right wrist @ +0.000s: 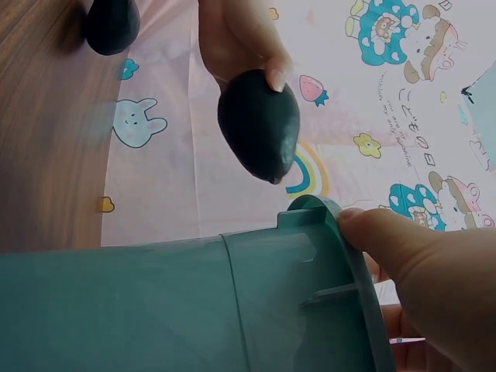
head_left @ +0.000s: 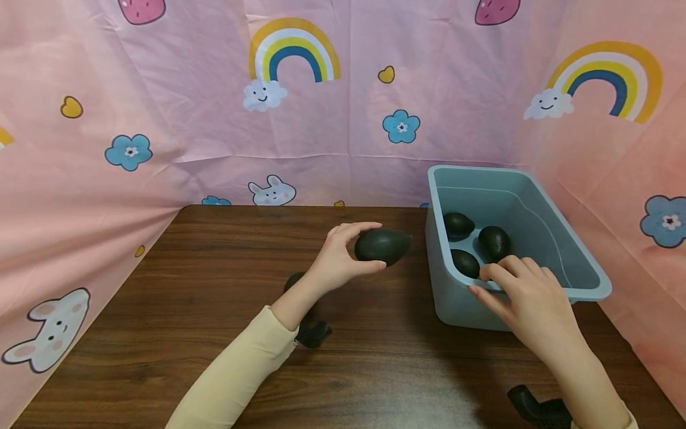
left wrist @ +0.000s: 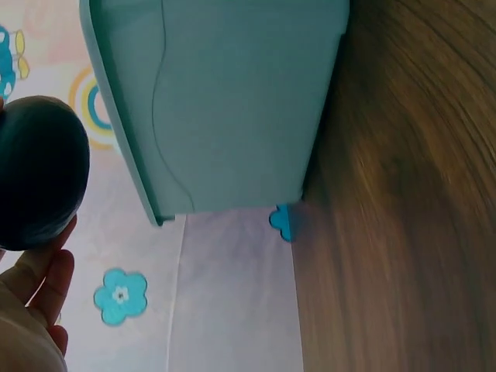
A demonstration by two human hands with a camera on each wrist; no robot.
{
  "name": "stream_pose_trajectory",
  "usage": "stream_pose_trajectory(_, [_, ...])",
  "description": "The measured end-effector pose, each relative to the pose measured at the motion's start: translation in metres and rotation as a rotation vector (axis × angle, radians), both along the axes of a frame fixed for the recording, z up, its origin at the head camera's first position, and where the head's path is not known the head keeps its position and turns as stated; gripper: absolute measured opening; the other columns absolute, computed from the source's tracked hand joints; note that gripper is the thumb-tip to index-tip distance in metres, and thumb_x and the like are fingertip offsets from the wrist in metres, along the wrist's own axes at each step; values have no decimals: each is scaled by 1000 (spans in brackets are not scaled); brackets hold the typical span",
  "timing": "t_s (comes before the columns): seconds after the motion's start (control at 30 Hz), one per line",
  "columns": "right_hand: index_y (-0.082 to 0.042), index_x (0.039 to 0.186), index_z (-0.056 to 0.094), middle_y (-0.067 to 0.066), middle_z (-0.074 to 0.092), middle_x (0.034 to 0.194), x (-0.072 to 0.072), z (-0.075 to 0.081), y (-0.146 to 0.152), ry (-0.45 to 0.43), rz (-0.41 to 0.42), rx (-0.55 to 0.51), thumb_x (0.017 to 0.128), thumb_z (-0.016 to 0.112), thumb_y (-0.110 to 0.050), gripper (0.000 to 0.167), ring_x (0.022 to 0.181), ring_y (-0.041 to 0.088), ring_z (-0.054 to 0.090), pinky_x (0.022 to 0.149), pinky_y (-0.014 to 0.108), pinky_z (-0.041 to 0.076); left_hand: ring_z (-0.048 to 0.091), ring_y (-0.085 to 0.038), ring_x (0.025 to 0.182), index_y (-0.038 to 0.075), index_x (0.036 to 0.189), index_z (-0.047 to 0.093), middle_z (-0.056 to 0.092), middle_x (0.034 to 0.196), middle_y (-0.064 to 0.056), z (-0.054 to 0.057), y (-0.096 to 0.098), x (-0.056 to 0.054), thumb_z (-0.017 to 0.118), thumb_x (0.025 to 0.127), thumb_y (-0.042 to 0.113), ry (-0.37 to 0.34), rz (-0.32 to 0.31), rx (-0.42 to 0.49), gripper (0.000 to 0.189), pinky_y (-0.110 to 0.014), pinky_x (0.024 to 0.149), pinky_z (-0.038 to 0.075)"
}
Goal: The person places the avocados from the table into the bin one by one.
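My left hand (head_left: 339,257) holds a dark green avocado (head_left: 382,246) between thumb and fingers, above the table and left of the blue-grey plastic bin (head_left: 471,310). In the right wrist view, the held avocado (right wrist: 260,128) points its narrow end toward the bin's rim. With the thumb outside and the fingers inside, my right hand (head_left: 527,298) grips the bin's near rim. Inside the bin lie three avocados, one at the back left (head_left: 458,226), one to the right (head_left: 494,243) and one near the front left (head_left: 465,263).
Another avocado (right wrist: 112,27) rests on the brown wooden table (head_left: 214,256); in the head view my left wrist mostly covers that spot. Pink patterned cloth (head_left: 348,137) rises behind and at both sides of the table. A black wrist device (head_left: 538,408) sits by my right wrist.
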State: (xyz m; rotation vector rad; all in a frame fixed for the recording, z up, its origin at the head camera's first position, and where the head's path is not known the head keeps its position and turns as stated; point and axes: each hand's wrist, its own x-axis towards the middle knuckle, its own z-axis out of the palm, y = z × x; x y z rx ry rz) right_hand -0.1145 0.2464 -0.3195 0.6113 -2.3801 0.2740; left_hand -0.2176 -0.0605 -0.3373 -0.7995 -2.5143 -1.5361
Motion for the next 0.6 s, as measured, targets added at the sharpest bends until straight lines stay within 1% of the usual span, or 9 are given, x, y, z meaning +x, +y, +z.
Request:
stream_pose_trajectory(0.13, [-15, 89, 66, 0, 54, 81, 0, 1, -1, 4, -1, -2, 95, 32, -66, 61, 69, 20, 45, 56, 34, 31, 30, -20, 126, 33, 129, 59, 54, 127, 13, 4, 10, 0, 85, 72, 33, 10, -33, 3, 63, -57, 95, 33])
stream_pose_trajectory(0.27, [-15, 89, 66, 0, 54, 81, 0, 1, -2, 5, -4, -3, 95, 28, -67, 64, 69, 20, 46, 56, 34, 31, 31, -18, 123, 33, 129, 60, 54, 126, 13, 10, 19, 2, 85, 72, 31, 15, -59, 23, 62, -56, 93, 36])
stream_pose_trajectory(0.43, [-15, 89, 66, 0, 54, 80, 1, 1, -3, 6, -8, 1, 95, 27, -67, 65, 70, 20, 46, 56, 35, 31, 31, -18, 123, 31, 129, 60, 53, 126, 12, 16, 30, 5, 84, 73, 30, 11, -85, 37, 61, -56, 93, 37])
stream_pose_trajectory(0.6, [-15, 88, 66, 0, 53, 80, 2, 1, -3, 4, -20, 3, 94, 27, -68, 65, 69, 20, 46, 56, 35, 31, 29, -17, 125, 30, 129, 60, 52, 129, 12, 18, 41, 7, 84, 72, 30, 12, -104, 32, 62, -53, 93, 37])
